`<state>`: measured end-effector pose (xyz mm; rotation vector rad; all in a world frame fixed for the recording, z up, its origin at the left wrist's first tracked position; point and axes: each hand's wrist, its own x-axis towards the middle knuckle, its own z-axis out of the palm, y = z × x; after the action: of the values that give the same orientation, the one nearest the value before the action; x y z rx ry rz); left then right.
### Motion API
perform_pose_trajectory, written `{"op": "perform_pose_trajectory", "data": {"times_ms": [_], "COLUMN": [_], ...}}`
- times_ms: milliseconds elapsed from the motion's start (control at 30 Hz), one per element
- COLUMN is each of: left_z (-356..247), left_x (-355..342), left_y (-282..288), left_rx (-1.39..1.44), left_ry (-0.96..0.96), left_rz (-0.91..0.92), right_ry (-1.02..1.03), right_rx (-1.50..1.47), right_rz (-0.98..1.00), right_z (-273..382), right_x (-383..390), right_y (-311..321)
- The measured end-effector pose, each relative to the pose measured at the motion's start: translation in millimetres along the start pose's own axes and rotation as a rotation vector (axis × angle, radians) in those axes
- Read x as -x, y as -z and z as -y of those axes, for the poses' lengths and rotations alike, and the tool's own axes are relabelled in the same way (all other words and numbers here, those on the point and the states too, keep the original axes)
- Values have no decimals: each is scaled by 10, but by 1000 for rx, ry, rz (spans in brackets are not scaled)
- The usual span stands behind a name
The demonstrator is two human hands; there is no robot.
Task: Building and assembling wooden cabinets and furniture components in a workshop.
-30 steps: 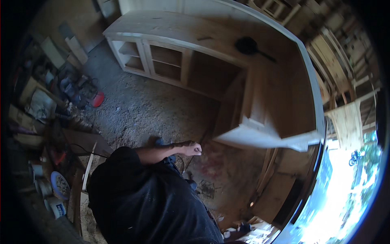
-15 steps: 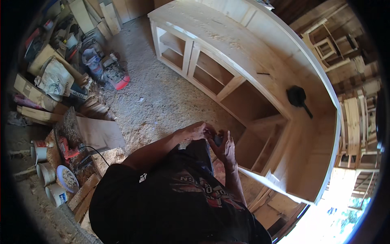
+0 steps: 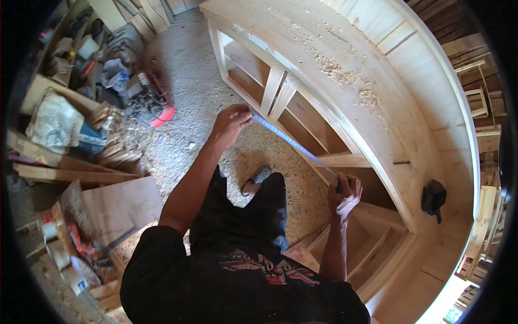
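Two-handed, holds a measuring tape (image 3: 291, 141) drawn out across the middle of the scene, before a wooden cabinet (image 3: 394, 135). Reaches toward the far side with the left hand (image 3: 233, 123), on an almost straight arm, fingers bent and pinched on the tape's end. Holds the right hand (image 3: 347, 195) nearer and to the right, above a raised forearm, with fingers curled around the dark case (image 3: 339, 188). Extends the tape as a thin, bluish-white strip, slanting from far left to near right, with markings too small to read. Contact between tape and cabinet: cannot tell. On the right, pale bare timber, square-cornered openings, curly shavings (image 3: 334, 70) over the flat top, plus a black object (image 3: 433, 197) of unclear kind. Underfoot, rough, grainy floor (image 3: 189, 59). On the left, jagged wood scraps (image 3: 118, 143) and a smooth flat board (image 3: 121, 208).
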<state>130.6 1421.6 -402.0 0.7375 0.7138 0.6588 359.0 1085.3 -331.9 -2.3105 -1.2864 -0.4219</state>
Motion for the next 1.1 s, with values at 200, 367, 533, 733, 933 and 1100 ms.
{"op": "perform_pose_trajectory", "data": {"times_ms": [200,367,533,733,933,1100], "left_z": [762,1251,1719,2081,2165,2169], "left_x": [-1646,-2509,-2822,-2925,-2965,-2969], "left_y": [18,34,122,20,-48,-72], "left_rx": [173,-106,-382,-503,-602,-569], "left_ry": [-236,-830,-1436,-1536,-1462,-1443], "left_rz": [152,294,-33,-10,-78,-74], "right_ry": [-14,14,116,134,188,181], "right_rx": [161,327,464,526,565,588], "right_rz": [-301,-583,-752,-750,-821,-817], "right_z": [-307,-535,-743,-820,-870,-897], "right_x": [-369,-336,-340,-410,-453,-474], "right_y": [-1194,-1982,-2273,-2248,-2322,-2413]}}
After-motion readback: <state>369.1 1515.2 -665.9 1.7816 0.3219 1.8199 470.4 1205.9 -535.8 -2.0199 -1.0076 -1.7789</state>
